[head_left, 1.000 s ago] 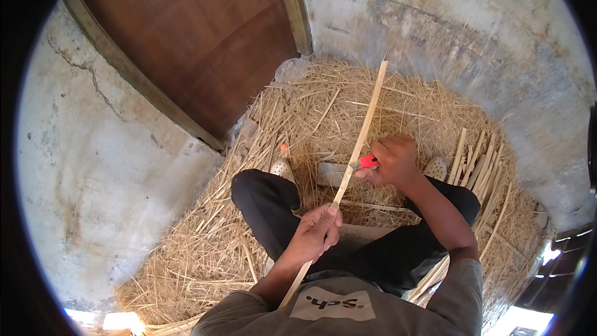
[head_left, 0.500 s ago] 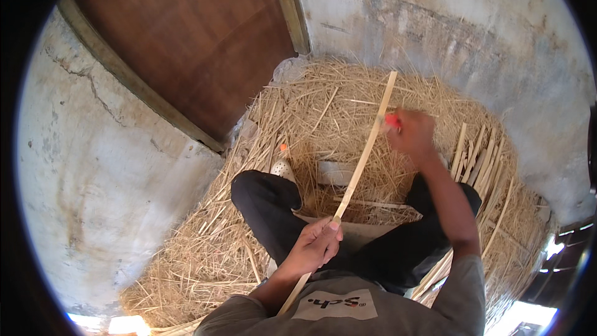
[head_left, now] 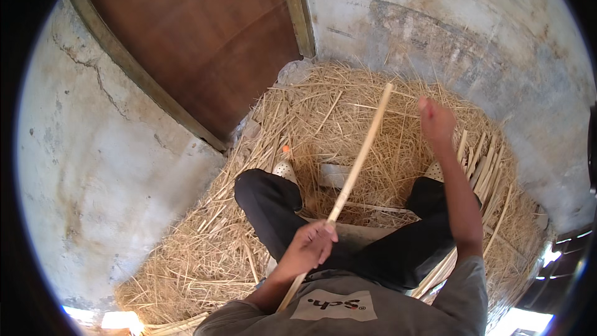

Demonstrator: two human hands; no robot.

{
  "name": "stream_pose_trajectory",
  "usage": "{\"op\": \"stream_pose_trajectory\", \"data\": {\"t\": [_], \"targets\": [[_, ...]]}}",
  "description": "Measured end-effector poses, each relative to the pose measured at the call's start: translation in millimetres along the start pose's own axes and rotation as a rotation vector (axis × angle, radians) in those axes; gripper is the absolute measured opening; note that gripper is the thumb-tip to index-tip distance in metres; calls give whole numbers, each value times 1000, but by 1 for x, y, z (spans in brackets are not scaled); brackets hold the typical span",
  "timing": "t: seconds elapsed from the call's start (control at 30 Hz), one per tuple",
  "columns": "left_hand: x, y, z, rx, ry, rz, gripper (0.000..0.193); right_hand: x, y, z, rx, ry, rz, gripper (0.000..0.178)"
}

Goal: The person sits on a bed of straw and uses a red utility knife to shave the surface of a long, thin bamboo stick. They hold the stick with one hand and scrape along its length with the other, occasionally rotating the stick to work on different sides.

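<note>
My left hand point(head_left: 311, 246) is shut around a long pale bamboo strip point(head_left: 360, 149), gripping it low down over my lap. The strip slants up and away over my dark-trousered knees, and its far end stands above the straw. My right hand point(head_left: 437, 123) is a fist held out beyond my right knee, to the right of the strip and not touching it. A small red handle end point(head_left: 423, 103) pokes from the top of that fist. The rest of that tool is hidden in the hand.
A wide heap of straw-like shavings point(head_left: 323, 118) covers the concrete floor point(head_left: 112, 168) around my legs. A bundle of split bamboo strips point(head_left: 482, 162) lies at my right. A brown wooden door point(head_left: 199, 43) and a stained wall point(head_left: 472, 31) stand ahead.
My right hand with the red handle slid up along the strip, then came off it to the right. My left hand kept its grip low on the strip.
</note>
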State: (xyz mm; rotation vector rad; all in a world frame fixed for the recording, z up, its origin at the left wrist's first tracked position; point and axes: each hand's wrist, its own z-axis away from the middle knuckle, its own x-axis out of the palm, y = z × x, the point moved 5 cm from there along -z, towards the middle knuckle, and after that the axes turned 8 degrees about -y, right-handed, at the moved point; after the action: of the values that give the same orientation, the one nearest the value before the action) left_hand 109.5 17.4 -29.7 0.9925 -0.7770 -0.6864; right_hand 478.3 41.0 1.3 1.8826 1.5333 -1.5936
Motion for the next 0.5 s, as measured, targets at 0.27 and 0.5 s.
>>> {"op": "stream_pose_trajectory", "data": {"t": [0.27,0.5], "targets": [[0,24,-23,146,-7,-113,35,13,-111,102,-736,-69,-132,54],[-1,27,-27,95,31,-107,34,15,-112,95,-738,-16,-146,61]]}}
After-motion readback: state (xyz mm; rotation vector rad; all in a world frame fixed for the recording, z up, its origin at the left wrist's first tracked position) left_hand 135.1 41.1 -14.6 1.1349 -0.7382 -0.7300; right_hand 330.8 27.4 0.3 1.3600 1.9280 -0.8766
